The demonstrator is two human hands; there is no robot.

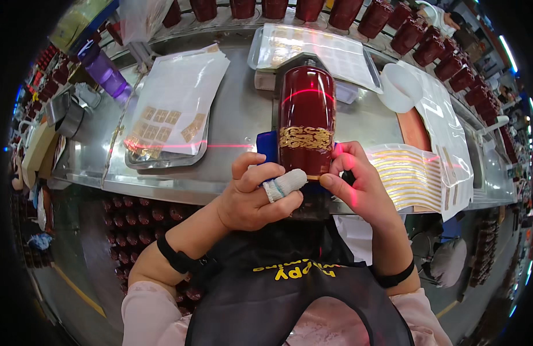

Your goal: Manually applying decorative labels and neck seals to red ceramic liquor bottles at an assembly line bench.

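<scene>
A glossy dark red bottle [307, 112] lies in front of me with its base toward me, a gold patterned band around its middle and a thin gold line near its base. My left hand [257, 193] is curled against the lower left of the bottle, and a white wrap covers one finger, which presses at the base. My right hand [358, 181] grips the lower right edge with bent thumb and fingers. Something small and dark shows between those fingers, too hidden to name. A blue block [267, 145] sits beside the bottle on the left.
On the left, a metal tray [200, 157] carries sheets with gold decals. A sheet of gold strips [408, 176] lies at right, near a white round tub [401, 86]. More decal sheets [318, 49] lie behind the bottle. Red bottles [408, 34] line the far edge; a purple drinking bottle [105, 72] stands left.
</scene>
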